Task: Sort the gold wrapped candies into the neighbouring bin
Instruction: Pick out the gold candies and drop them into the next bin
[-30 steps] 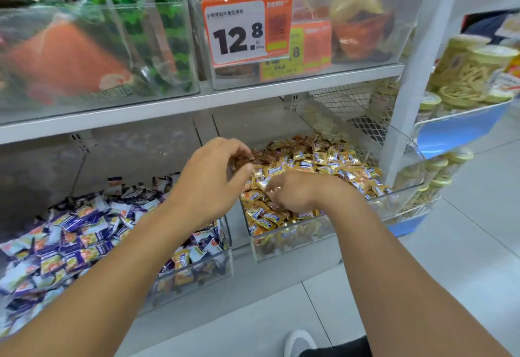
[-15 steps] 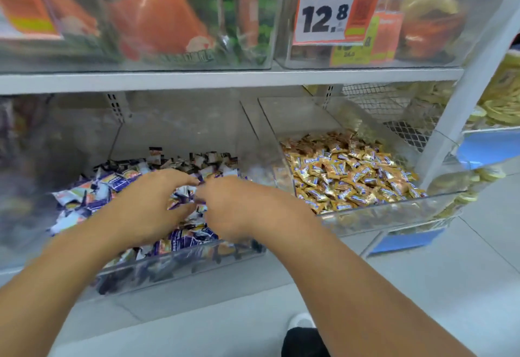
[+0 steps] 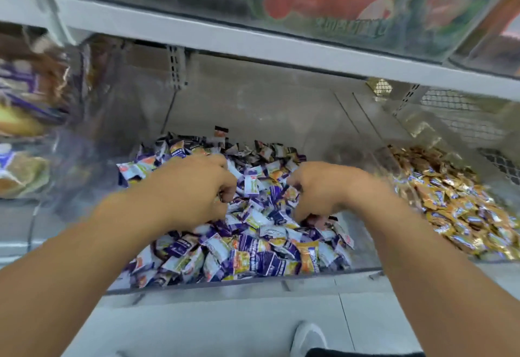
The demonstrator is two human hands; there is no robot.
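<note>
Several gold wrapped candies (image 3: 308, 256) are lying mixed among purple wrappers in the middle bin (image 3: 253, 277); the gold-filled neighbouring bin (image 3: 461, 204) is sitting just right. Both hands are rummaging, fingers curled into the pile: left hand (image 3: 194, 190), right hand (image 3: 323, 187). I cannot tell whether either is gripping anything. Next, probably, pinching out a gold one.

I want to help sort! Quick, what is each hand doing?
Left hand: fingers curled down into the purple candies; what it holds cannot be told.
Right hand: the same, cannot be told.
</note>
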